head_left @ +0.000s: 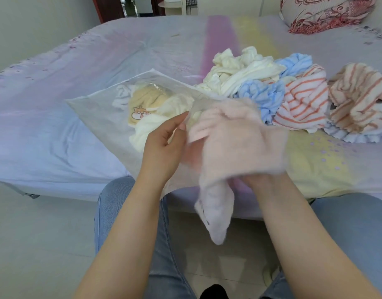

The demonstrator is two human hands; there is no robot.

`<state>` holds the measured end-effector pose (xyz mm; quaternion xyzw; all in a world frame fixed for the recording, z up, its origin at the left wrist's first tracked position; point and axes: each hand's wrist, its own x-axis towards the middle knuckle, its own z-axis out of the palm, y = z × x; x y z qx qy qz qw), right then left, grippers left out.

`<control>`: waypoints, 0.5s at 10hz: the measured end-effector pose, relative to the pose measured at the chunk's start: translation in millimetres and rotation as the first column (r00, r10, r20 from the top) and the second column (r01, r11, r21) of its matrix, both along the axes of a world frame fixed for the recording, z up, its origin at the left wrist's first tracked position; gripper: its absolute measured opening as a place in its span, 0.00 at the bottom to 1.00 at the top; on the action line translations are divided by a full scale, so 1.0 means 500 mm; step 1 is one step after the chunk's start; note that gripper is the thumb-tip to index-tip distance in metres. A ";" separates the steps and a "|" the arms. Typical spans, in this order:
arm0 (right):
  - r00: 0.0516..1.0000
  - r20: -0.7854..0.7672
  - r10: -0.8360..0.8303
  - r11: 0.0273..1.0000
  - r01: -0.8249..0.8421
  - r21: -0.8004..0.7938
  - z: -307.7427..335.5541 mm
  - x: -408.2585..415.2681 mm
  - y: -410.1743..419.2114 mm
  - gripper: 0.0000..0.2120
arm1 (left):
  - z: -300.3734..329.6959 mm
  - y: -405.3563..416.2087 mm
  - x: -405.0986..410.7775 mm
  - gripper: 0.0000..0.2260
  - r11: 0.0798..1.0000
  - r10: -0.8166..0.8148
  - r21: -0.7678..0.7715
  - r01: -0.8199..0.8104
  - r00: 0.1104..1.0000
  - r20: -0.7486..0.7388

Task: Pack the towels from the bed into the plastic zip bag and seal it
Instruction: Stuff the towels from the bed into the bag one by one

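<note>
A clear plastic zip bag (pixel 95 104) lies on the bed with a yellow cartoon towel (pixel 142 104) and white towels inside it. My left hand (pixel 164 145) pinches the bag's open edge. A pale pink towel (pixel 235 143), blurred by motion, covers my right hand (pixel 253 180), which grips it at the bag's mouth; one end hangs down over the bed edge. A pile of loose towels lies to the right: cream (pixel 239 70), light blue (pixel 265 93) and orange-striped (pixel 304 100).
The bed (pixel 78 67) has a pastel sheet and a red-patterned pillow (pixel 323 11) at the far right corner. My knees in jeans (pixel 112 208) sit against the bed's near edge, over a tiled floor.
</note>
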<state>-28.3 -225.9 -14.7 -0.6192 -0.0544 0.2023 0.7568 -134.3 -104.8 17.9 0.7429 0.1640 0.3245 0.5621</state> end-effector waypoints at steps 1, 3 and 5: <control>0.992 -0.036 -0.122 0.972 0.127 0.198 0.010 -0.002 0.014 0.11 | 0.010 -0.008 0.002 0.12 0.998 0.009 -0.058 -0.005 0.998 0.060; 0.712 0.483 0.511 0.573 0.137 -0.808 -0.058 -0.034 0.058 0.23 | 0.024 -0.003 0.011 0.12 0.990 0.011 -0.138 0.016 0.981 0.195; 0.911 0.310 0.271 0.703 0.033 -0.711 -0.051 -0.047 -0.014 0.29 | 0.004 -0.001 0.015 0.12 0.998 -0.010 -0.060 0.015 0.996 0.093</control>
